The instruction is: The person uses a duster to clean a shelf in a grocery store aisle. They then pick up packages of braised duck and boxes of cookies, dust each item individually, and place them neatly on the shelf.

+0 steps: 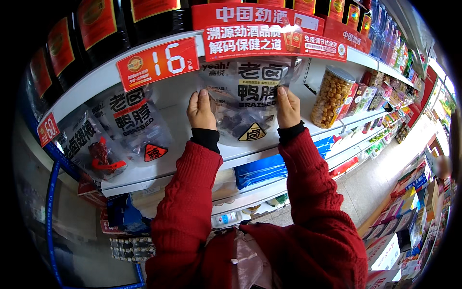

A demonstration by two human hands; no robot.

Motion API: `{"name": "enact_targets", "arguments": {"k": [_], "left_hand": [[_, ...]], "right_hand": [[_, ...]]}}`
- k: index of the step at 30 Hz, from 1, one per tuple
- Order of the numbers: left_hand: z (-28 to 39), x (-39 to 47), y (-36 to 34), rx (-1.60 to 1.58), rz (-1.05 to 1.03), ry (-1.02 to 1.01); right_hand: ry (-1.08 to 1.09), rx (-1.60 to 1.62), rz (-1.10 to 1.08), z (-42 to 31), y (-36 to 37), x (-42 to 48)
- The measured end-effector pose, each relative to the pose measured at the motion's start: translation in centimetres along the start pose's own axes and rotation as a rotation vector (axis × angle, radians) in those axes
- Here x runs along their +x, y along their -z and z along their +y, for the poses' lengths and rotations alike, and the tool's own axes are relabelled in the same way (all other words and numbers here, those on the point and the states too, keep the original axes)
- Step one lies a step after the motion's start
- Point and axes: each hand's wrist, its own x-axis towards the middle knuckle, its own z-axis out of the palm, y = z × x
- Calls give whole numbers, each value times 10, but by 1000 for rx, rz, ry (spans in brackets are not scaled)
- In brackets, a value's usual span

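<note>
My left hand (pixel 203 109) grips the left edge of a clear plastic snack bag (pixel 245 97) of braised food, and my right hand (pixel 288 107) grips its right edge. Upright between my hands, the bag has black print and a yellow triangle near its bottom. It is at the white shelf (pixel 187 144); whether its base rests there I cannot tell. To the left stands a similar bag with a red triangle (pixel 139 123), overlapping a bag with dark red pieces (pixel 94 148). Right of my right hand is a clear jar of caramel-coloured popcorn (pixel 330 97).
Red promotional signs (pixel 252 43) and a red price card (pixel 158 63) hang from the upper shelf's edge, above the bags. Dark bottles (pixel 97 21) line that upper shelf. Blue packages (pixel 261 171) lie on a lower shelf. An aisle floor (pixel 364 184) and stacked boxes (pixel 386 249) are at the right.
</note>
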Motion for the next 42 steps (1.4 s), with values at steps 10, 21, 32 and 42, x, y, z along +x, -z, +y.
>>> {"name": "enact_targets", "arguments": {"k": [10,21,32,42], "left_hand": [[-1,-14,1,71,55,-140],[38,-94,30,959,-149,-653],[41,-90,36,952,-145,-528],[39,-91,37,1007,-155,-509]], "right_hand": [[-218,113,-111,3,11,-2],[-153,68,-52,30,-63,5],[-158,194,-195,55,-104,11],[-235,315,-205,42,-114,-1]]}}
